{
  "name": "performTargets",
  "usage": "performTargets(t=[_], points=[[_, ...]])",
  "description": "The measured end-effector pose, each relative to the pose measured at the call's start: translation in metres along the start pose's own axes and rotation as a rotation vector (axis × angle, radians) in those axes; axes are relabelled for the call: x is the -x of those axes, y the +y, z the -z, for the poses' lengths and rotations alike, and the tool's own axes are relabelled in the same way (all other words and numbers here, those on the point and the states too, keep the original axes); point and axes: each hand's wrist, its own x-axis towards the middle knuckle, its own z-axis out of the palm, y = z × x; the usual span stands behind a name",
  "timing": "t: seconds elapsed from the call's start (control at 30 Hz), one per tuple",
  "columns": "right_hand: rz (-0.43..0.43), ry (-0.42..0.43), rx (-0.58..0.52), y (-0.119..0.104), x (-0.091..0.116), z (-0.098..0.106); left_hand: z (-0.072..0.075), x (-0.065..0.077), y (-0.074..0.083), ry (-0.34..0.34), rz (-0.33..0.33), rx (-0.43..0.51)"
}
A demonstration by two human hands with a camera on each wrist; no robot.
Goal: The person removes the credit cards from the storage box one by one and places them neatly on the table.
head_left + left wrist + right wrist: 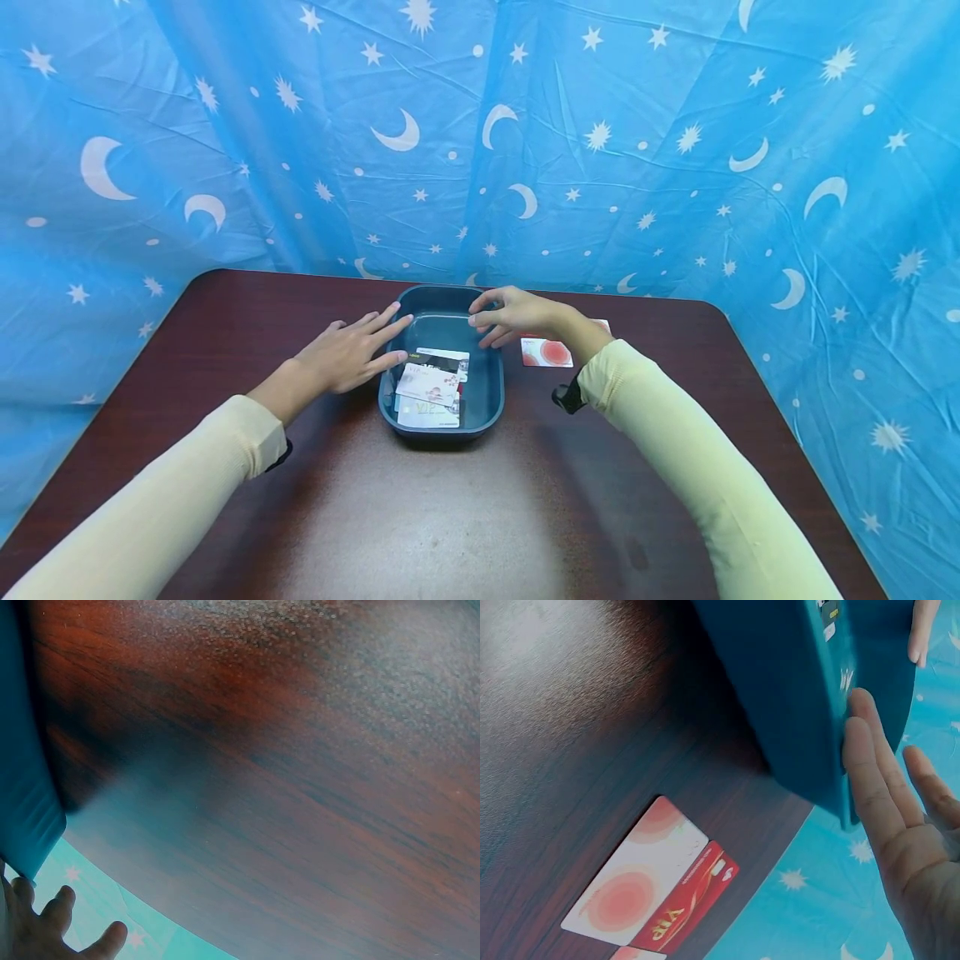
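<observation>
A dark blue-green tray [442, 329] lies in the middle of the table's far half. Several overlapping cards fill its near part, among them a black card [450, 363], a white card with red marks [422, 382] and a white VIP card [431, 415]. Spread at the tray's left rim is my left hand [345, 354], fingers straight and holding nothing. My right hand [521, 315] hovers over the right rim, fingers loosely bent. In the right wrist view, its fingertips [860, 739] overlap the tray's edge and the palm holds nothing.
Right of the tray, partly under the right forearm in the head view, lie a white card with red circles [622, 892] and a red VIP card [697, 896], with the corner of another card [639, 954]. A blue curtain [525, 150] hangs behind the brown table [450, 517].
</observation>
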Motion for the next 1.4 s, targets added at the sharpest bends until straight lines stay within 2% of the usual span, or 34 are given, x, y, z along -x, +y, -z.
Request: performTargets(t=[0.43,0.63,0.8,1.03,1.4], points=[[-0.138,-0.131,0.079,-0.011,-0.015,-0.019,0.002,0.001,0.000,-0.002,-0.013,0.000],[-0.173,-0.193,0.137,-0.015,-0.021,-0.025,0.001,0.002,0.001,0.001,-0.013,0.001],[-0.205,-0.224,0.124,-0.012,-0.026,-0.032,0.001,0.001,0.001,0.000,-0.009,0.005],[-0.248,-0.215,0.101,-0.008,-0.032,-0.042,-0.001,0.000,-0.001,-0.001,-0.013,0.020],[-0.226,-0.185,0.130,-0.009,-0.036,-0.049,-0.001,0.000,-0.002,0.001,-0.024,0.015]])
